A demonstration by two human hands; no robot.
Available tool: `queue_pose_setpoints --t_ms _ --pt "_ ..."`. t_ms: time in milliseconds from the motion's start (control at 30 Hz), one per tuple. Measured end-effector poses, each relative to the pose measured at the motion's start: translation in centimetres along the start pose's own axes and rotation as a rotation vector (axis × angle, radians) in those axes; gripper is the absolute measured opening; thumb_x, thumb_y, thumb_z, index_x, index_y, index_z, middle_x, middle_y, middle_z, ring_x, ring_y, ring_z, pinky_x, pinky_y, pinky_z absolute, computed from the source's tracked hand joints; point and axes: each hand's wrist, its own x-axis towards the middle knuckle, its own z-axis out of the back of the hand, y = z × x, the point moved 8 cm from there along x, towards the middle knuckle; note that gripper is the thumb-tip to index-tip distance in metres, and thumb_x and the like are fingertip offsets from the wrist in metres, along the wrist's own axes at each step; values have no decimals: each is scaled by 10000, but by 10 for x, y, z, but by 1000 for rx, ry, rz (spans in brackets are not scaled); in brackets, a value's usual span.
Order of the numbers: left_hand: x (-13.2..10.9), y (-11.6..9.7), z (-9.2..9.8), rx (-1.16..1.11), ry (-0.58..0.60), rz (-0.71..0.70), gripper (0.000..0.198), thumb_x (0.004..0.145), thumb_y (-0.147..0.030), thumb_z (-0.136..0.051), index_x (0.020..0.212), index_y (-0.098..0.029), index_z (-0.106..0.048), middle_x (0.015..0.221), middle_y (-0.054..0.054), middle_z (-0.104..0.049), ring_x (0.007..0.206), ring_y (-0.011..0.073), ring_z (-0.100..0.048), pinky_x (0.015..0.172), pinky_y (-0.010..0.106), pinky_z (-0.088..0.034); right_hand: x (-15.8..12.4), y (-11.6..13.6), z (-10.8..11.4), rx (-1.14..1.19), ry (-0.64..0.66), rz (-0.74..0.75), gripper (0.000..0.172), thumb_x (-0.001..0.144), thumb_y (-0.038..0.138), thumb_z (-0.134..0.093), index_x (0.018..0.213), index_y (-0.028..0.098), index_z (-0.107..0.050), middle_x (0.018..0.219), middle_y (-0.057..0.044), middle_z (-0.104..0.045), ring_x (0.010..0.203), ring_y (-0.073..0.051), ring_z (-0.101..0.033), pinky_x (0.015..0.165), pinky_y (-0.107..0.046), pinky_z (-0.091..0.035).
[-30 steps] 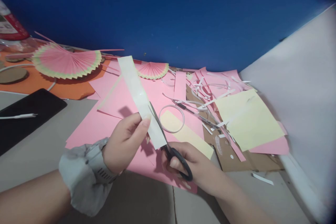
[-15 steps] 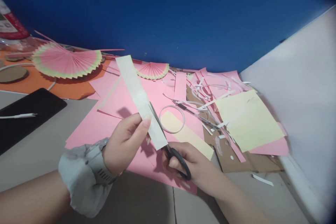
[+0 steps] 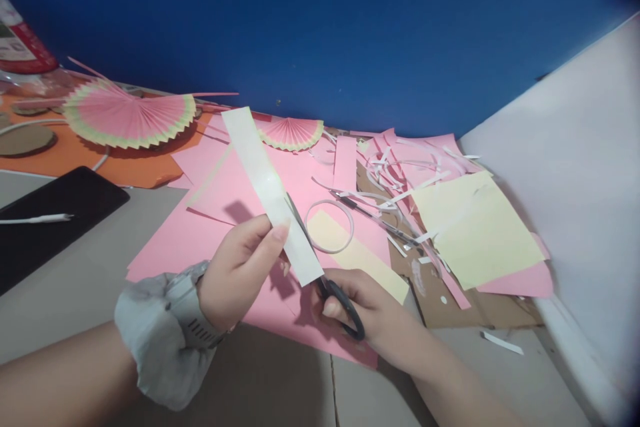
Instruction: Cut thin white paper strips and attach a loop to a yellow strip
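Scissors [image 3: 327, 286] partly behind paper strip [image 3: 270, 188]

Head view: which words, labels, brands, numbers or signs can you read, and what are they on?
None can be read.
Red-and-white label, upper left: marked, but too blurred to read.
Pale paper strip and scissors: no writing visible.

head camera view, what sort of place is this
Probably a makeshift paper-craft spot, perhaps on a tiled floor: there are a pleated pink fan, black-handled scissors against a paper strip, and cut paper scraps over cardboard.
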Motion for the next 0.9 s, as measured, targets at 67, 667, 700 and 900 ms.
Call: queue_pose_setpoints --t_ms 67,667,700,900 --pt "0 2 0 -15 5 13 323 917 -327 -404 664 -179 -540 569 -25 -538 538 106 -503 549 237 -411 0 2 1 -4 -7 16 364 823 437 -570 655 164 -395 562 68 -331 492 -51 -259 456 -200 -207" --pt "-1 5 5 -111 -53 18 202 881 -317 -477 758 -190 -575 647 -24 -544 605 114 -488 604 229 -417 0 -1 -1 12 31 -14 349 823 445 -565 679 159 -427 558 63 -365 474 -50 -272 435 -198 -192" --pt "-1 6 5 -134 -65 22 188 878 -315 -481 773 -193 -577 650 -24 -542 606 116 -485 598 230 -413 0 0 -1 1 37 -9 347 822 441 -567 675 158 -431 560 61 -369 482 -53 -279 445 -198 -200" --pt "0 5 9 -59 -126 1 267 886 -309 -458 657 -190 -525 590 -29 -491 572 119 -450 567 236 -377 1 6 0 -15 9 18 356 820 429 -575 648 159 -421 564 62 -353 508 -58 -270 483 -193 -242"
